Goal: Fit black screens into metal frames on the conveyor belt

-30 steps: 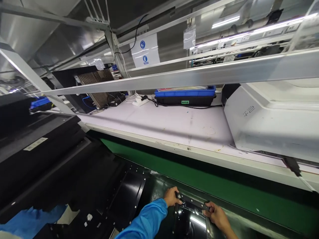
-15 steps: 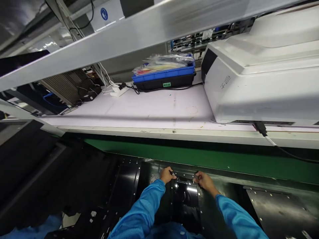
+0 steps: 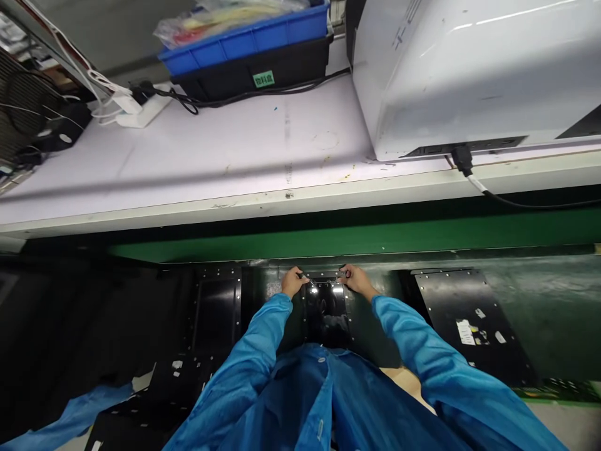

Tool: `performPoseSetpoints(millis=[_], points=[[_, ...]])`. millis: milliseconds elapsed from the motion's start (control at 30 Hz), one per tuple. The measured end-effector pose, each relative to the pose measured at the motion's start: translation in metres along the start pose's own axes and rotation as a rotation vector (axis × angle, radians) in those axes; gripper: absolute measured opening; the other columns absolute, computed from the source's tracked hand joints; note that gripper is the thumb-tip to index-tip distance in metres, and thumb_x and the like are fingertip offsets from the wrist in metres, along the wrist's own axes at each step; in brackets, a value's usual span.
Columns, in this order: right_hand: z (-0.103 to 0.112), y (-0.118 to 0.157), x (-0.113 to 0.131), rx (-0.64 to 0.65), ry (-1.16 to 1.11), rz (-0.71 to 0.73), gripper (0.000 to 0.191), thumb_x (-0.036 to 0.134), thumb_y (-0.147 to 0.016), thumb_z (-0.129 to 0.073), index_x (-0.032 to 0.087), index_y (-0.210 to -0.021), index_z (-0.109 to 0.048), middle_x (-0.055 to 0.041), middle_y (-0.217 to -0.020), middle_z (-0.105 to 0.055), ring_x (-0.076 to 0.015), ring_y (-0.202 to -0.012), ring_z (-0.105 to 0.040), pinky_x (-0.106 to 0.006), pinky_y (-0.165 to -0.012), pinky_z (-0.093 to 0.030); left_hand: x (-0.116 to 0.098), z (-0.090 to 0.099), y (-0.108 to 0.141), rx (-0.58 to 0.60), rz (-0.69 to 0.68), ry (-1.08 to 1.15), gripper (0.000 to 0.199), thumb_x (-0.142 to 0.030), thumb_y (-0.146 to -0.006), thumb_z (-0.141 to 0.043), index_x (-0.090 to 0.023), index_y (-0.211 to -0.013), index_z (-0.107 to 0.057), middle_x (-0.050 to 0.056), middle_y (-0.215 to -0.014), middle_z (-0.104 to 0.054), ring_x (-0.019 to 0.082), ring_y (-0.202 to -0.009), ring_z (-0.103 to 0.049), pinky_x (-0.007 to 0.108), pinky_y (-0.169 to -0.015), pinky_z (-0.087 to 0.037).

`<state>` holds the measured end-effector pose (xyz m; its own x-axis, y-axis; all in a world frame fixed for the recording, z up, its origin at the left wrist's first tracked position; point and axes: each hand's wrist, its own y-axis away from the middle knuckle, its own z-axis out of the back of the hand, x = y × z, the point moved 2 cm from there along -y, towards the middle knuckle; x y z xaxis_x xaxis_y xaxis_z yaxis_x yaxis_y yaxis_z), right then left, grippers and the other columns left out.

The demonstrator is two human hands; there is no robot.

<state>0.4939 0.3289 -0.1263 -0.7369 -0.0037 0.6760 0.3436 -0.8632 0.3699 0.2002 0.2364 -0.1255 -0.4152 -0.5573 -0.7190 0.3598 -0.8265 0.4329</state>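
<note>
- Both hands were up at the far edge of a glossy black panel (image 3: pixel 327 310). The left hand (image 3: pixel 292 283) was curled over its top left corner and the right hand (image 3: pixel 355 280) was curled over the top right, each pinching the edge.
- There may have been a small dark part under the fingertips, too tiny to be sure.
- The panel lay flat between the two hands, straight out from the person's chest, on a bigger black sheet-metal chassis (image 3: pixel 220 313).
- My take on doing this bit well: keep the pressure even on both corners so the panel doesn't skew, and keep fingertips off the shiny face so it doesn't smudge.
- Just beyond the hands ran a green belt (image 3: pixel 357 238), then a white bench (image 3: pixel 235 163) further out.
- Beyond the right hand sat a big white housing (image 3: pixel 469 69) with a black cable (image 3: pixel 474 178) plugged in.
- Beyond the left hand sat a blue bin (image 3: pixel 253 41) on a black tray, and a white power strip (image 3: pixel 141 111).
- To the right of the right hand lay another black plate (image 3: pixel 460 313) with stickers.
</note>
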Motion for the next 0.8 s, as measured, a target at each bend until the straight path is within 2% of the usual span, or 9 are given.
performPoseSetpoints(millis=[167, 400, 633, 800], points=[[-0.002, -0.001, 0.0, -0.007, 0.02, 0.005, 0.036, 0.035, -0.078, -0.082, 0.02, -0.109, -0.072, 0.0005, -0.084, -0.067, -0.016, -0.077, -0.059, -0.028, -0.07, -0.04, -0.002, 0.001, 0.002, 0.0, -0.012, -0.033, 0.033, -0.026, -0.07, -0.09, -0.02, -0.096, -0.07, -0.007, -0.068, -0.06, 0.013, -0.065, -0.055, 0.026, -0.066, -0.036], [-0.009, 0.003, -0.005, -0.008, 0.047, 0.054, 0.046, 0.042, -0.076, -0.086, 0.019, -0.112, -0.069, -0.003, -0.091, -0.067, -0.0173, -0.081, -0.057, -0.029, -0.072, -0.04, 0.004, 0.003, 0.008, 0.009, -0.043, -0.085, 0.037, -0.03, -0.075, -0.089, -0.022, -0.107, -0.071, -0.003, -0.076, -0.064, 0.016, -0.075, -0.059, 0.028, -0.072, -0.04], [-0.009, 0.002, -0.003, 0.0, 0.01, 0.025, 0.033, 0.042, -0.079, -0.082, 0.022, -0.099, -0.067, -0.0019, -0.078, -0.065, -0.0172, -0.07, -0.055, -0.032, -0.067, -0.036, 0.001, 0.0, 0.005, 0.002, 0.04, -0.116, 0.031, -0.029, -0.074, -0.09, -0.023, -0.098, -0.071, -0.002, -0.082, -0.068, 0.015, -0.075, -0.058, 0.029, -0.071, -0.037], [-0.006, 0.009, 0.001, 0.005, 0.008, 0.055, 0.033, 0.052, -0.084, -0.073, 0.022, -0.095, -0.064, -0.0022, -0.076, -0.064, -0.0181, -0.071, -0.057, -0.032, -0.068, -0.037, -0.006, -0.006, 0.013, -0.019, 0.129, -0.108, 0.028, -0.031, -0.077, -0.087, -0.024, -0.099, -0.072, -0.002, -0.084, -0.068, 0.015, -0.076, -0.059, 0.029, -0.071, -0.037]])
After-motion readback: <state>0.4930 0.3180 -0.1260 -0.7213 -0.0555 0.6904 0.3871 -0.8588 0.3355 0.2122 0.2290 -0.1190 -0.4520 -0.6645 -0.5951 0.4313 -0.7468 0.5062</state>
